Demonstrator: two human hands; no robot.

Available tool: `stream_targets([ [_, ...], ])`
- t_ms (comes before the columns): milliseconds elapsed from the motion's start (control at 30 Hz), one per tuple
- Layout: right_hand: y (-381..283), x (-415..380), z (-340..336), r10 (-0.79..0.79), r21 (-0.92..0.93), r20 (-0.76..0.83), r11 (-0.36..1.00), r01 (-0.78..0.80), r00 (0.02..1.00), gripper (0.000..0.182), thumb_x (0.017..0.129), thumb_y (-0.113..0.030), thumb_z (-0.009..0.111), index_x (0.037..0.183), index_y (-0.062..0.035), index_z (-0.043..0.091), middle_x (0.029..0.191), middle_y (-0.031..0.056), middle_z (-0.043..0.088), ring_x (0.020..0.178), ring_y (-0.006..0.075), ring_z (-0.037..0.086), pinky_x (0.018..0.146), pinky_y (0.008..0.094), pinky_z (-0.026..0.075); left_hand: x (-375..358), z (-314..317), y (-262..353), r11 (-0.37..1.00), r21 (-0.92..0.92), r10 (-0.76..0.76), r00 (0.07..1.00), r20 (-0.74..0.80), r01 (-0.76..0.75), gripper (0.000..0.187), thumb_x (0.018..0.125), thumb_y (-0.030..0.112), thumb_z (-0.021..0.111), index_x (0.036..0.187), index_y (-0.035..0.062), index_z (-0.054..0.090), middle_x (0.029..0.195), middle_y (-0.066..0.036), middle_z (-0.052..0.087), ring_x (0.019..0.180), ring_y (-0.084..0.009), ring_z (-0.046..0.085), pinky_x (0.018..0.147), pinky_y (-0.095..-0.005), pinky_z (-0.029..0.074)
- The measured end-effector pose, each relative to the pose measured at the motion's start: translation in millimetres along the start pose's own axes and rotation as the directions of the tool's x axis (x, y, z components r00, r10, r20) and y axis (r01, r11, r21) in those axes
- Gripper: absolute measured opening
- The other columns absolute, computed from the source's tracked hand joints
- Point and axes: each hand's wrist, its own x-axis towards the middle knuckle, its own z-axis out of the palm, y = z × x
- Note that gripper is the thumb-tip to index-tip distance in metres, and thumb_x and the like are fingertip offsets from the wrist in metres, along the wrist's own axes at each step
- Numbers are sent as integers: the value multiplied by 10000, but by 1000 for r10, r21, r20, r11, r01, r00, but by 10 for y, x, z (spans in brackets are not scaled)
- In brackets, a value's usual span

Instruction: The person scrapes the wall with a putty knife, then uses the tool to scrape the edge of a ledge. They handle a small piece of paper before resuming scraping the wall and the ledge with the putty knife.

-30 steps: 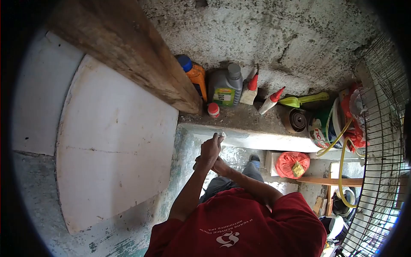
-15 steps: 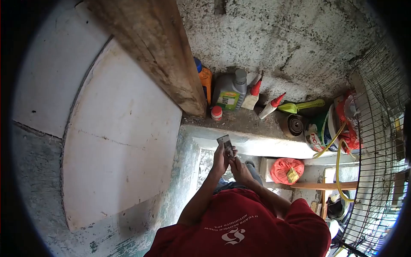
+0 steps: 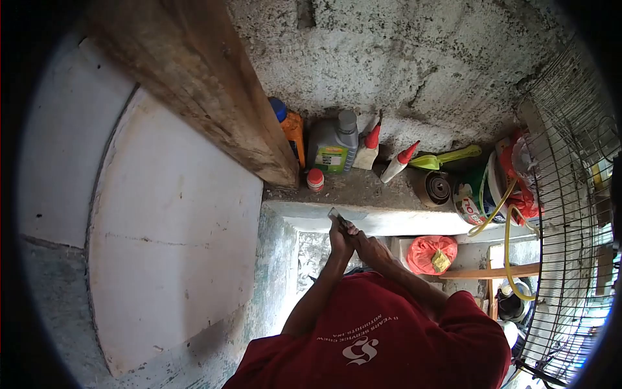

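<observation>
Both hands are together in front of my red shirt, below the edge of the concrete ledge (image 3: 369, 194). My left hand (image 3: 340, 243) is wrapped round a small flat grey blade-like piece (image 3: 334, 213), whose square end sticks up past the fingers. Closed beside it, my right hand (image 3: 374, 253) grips the lower part of the same piece, and its fingertips are partly hidden. How far the piece reaches down between the palms cannot be seen.
On the ledge stand a grey jug (image 3: 332, 146), an orange bottle (image 3: 293, 133), a red-capped jar (image 3: 315, 179), red-tipped bottles (image 3: 393, 170), a brown roll (image 3: 435, 188) and a bucket (image 3: 468, 202). A wooden post (image 3: 214, 91) rises left; wire mesh (image 3: 570, 194) stands right.
The flat piece has turned and now shows narrower, with less of it visible above my fingers. My hands have drawn closer together around it. The whole view has shifted slightly.
</observation>
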Motion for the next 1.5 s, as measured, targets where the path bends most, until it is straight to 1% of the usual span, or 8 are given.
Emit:
stream_targets([
  [267,-24,313,0,-134,-109,47,984,138,990,199,836,-179,411,911,5,396,592,208,562,538,373,568,464,474,438,157,-27,232,974,-216,76,997,31,-68,397,858,434,414,685,84,489,566,-55,463,455,-137,386,498,-264,338],
  [533,-137,86,-127,-17,-53,100,998,22,995,207,863,-190,372,939,2,366,659,216,577,613,384,571,521,481,433,87,-68,96,992,-111,-68,994,-83,58,551,827,551,369,632,44,459,544,-39,435,483,-160,384,531,-285,338],
  [767,-319,302,-83,-42,-73,94,996,49,995,202,844,-172,373,950,0,386,688,245,572,656,389,573,565,477,440,146,-29,390,976,-206,75,997,36,-66,423,852,467,397,650,106,485,560,-42,447,462,-139,374,503,-264,327],
  [900,-296,214,-74,-15,-89,98,996,24,995,201,845,-168,367,948,4,379,695,239,578,662,395,572,562,481,438,10,49,323,972,-234,17,992,129,13,411,862,438,400,660,92,493,551,-41,458,439,-128,368,479,-253,320],
  [933,-262,157,-72,16,-79,100,997,-8,995,203,846,-172,369,945,4,378,694,238,578,656,397,571,559,484,436,32,58,266,993,-116,-16,999,-45,11,501,848,526,348,639,82,449,536,-29,425,449,-137,344,507,-275,303],
  [967,-230,115,-69,48,-69,104,997,-41,993,205,847,-177,371,943,4,377,693,238,579,651,398,571,555,487,434,20,19,220,985,-122,-110,988,111,123,528,843,546,336,625,78,444,539,-33,431,450,-141,353,514,-275,309],
  [1133,-141,155,46,0,-78,40,997,3,999,188,838,-161,387,908,12,369,635,230,569,598,384,576,532,480,443,30,99,226,993,-99,-72,996,-51,67,413,873,479,340,727,104,434,557,-35,445,434,-141,352,499,-272,303],
  [1500,-72,50,-127,-59,-133,-20,990,56,998,186,848,-183,391,901,-5,393,623,205,573,570,364,578,489,460,447,91,22,89,976,-215,9,995,99,13,403,858,406,424,620,85,481,567,-36,477,431,-112,378,472,-245,311],
])
